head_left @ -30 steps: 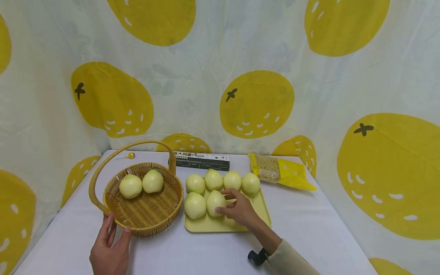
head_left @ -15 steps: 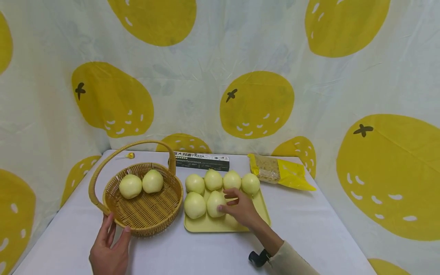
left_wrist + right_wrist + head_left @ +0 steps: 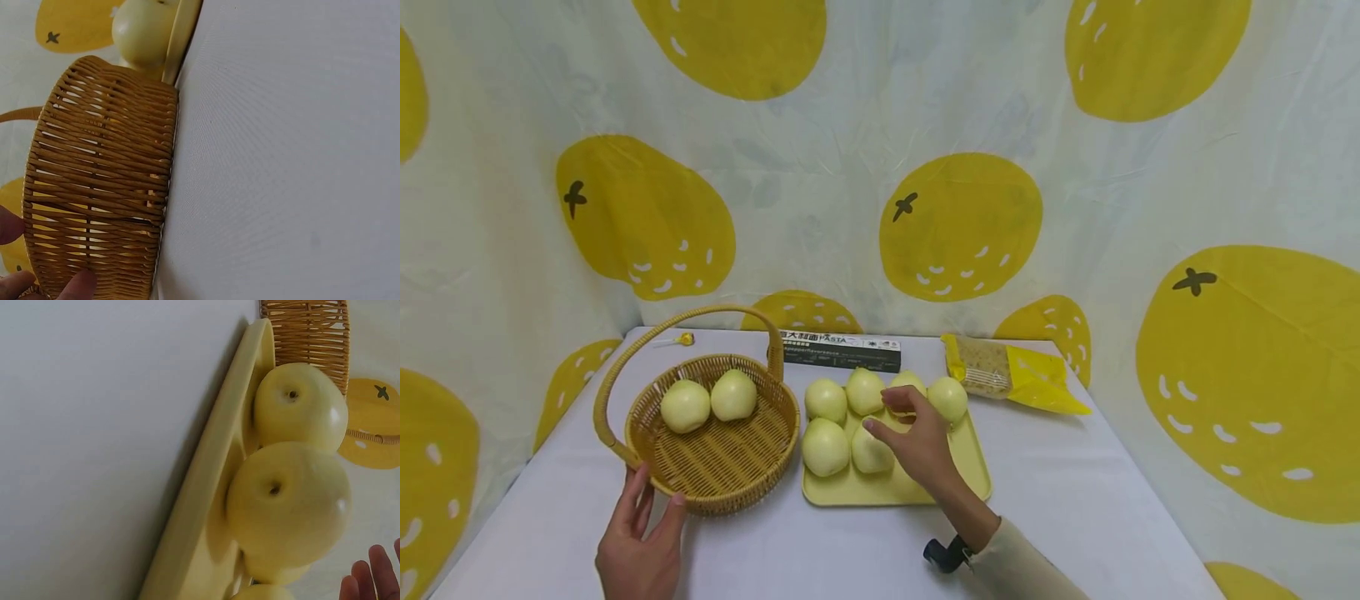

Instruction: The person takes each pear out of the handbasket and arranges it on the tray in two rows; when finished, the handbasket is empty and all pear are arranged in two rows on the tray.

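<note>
Left hand (image 3: 640,542): fingers relaxed, against basket (image 3: 722,458) at its 7 o'clock. Right hand (image 3: 917,437) just risen from front-row fruit (image 3: 871,458), now at its 2 o'clock, fingers parted, gripping nothing; thumb contact hard to judge. Fruit sits on tray (image 3: 973,467), basket's 3 o'clock; presumably pick-up not yet made. Beyond, tray's 2 o'clock: yellow packet (image 3: 1015,371).

Pale-grn pears (image 3: 826,447): 6 on tray (image 3: 973,471), 2 in bskt (image 3: 722,458)
</note>
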Available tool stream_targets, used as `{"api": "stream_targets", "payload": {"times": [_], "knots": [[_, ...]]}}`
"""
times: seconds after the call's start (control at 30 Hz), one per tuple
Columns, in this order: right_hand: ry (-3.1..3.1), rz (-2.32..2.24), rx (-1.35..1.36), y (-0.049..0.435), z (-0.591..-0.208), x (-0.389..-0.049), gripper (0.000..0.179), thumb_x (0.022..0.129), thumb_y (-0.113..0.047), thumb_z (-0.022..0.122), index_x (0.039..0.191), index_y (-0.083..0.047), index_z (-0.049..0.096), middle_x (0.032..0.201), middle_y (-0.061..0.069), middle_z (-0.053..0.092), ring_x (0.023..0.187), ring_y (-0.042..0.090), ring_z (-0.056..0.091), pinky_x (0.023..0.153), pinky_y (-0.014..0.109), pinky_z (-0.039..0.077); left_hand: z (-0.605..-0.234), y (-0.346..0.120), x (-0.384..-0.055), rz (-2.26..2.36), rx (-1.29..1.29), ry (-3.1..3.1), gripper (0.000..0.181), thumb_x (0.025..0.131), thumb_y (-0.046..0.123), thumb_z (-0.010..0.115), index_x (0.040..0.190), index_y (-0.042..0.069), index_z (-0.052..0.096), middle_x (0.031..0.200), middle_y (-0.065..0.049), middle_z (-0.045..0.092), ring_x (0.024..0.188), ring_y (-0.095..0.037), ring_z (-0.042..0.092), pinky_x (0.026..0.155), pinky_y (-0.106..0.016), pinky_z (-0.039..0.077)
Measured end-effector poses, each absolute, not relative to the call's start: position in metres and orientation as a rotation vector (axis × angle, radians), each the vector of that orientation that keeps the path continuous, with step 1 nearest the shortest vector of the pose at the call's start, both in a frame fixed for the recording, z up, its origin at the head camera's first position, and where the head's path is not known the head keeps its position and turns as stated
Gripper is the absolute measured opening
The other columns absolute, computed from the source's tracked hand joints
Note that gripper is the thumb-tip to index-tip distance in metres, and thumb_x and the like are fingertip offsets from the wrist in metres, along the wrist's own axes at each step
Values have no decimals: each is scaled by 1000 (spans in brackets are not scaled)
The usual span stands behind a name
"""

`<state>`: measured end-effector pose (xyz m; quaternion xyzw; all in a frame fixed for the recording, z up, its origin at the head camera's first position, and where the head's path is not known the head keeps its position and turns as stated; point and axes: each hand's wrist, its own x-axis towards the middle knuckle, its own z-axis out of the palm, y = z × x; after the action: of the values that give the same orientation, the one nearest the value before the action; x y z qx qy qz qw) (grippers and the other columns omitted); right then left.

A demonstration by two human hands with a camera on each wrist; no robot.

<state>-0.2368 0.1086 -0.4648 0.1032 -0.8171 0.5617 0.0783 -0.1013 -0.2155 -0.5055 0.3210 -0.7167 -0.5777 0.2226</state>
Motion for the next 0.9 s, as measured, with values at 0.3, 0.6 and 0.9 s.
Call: {"api": "stream_targets", "payload": {"times": [0.3, 0.6, 0.9], "knots": [[-2315, 1741, 351, 81, -460, -237, 42, 86, -27, 91, 121, -17, 70, 123, 4, 72, 120, 38, 65, 102, 62, 56, -506, -215, -100, -1587, 849, -1977, 71, 101, 15, 71, 164, 27, 40, 175, 2, 22, 156, -37, 39, 85, 5, 46], [-2244, 1755, 403, 49, -450, -235, 40, 88, -25, 89, 122, -15, 70, 120, 0, 73, 114, 32, 67, 100, 60, 57, -504, -214, -100, -1594, 864, -1969, 70, 101, 13, 71, 164, 26, 41, 176, 3, 22, 156, -36, 40, 85, 5, 47], [-2210, 1742, 521, 15, -443, -232, 39, 87, -29, 89, 120, -22, 69, 121, 0, 73, 113, 27, 67, 97, 47, 60, -504, -214, -100, -1585, 868, -1980, 69, 102, 14, 70, 164, 26, 42, 175, 6, 21, 155, -36, 40, 85, 4, 47]]}}
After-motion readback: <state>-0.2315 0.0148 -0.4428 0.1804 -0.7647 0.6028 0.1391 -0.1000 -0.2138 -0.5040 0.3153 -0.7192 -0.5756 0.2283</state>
